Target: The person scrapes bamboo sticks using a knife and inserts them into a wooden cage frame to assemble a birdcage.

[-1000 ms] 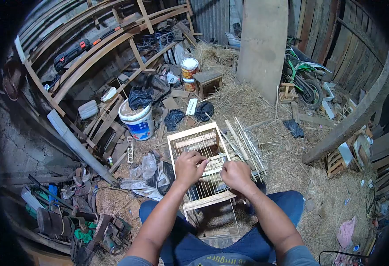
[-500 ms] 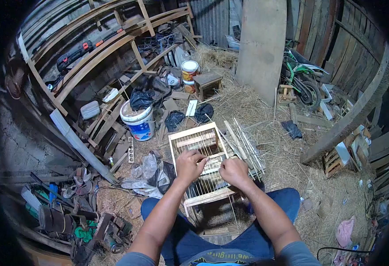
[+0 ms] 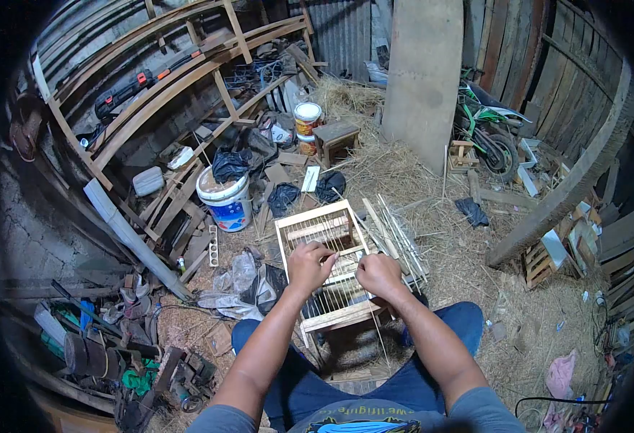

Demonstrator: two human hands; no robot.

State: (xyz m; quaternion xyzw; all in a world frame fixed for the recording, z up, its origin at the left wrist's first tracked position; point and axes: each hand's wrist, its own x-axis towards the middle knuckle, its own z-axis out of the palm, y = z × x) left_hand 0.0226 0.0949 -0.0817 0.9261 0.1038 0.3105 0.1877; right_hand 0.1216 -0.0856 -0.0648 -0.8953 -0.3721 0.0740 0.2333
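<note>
A small cage-like frame of pale wood (image 3: 313, 216), strung with thin parallel rods, stands between my knees. My left hand (image 3: 310, 268) is over its middle, thumb and fingertips pinched together just above the rods. What is in that pinch is too small to name. Beside it, my right hand (image 3: 380, 276) is closed in a fist at the frame's right side; whatever lies in its fingers is hidden. A bundle of thin sticks (image 3: 396, 231) lies against the right of the frame.
A white paint bucket (image 3: 229, 209) with a black bag on top stands at the left front. Beyond are a low wooden stool (image 3: 336, 135) and stacked small pails (image 3: 307, 121). A slanting post (image 3: 548, 202) and a green motorbike (image 3: 492, 141) are at right. Straw litters the floor.
The view has shifted slightly. Both hands keep nearly the same place over the frame, with the right fist moved very little and the left still pinched.
</note>
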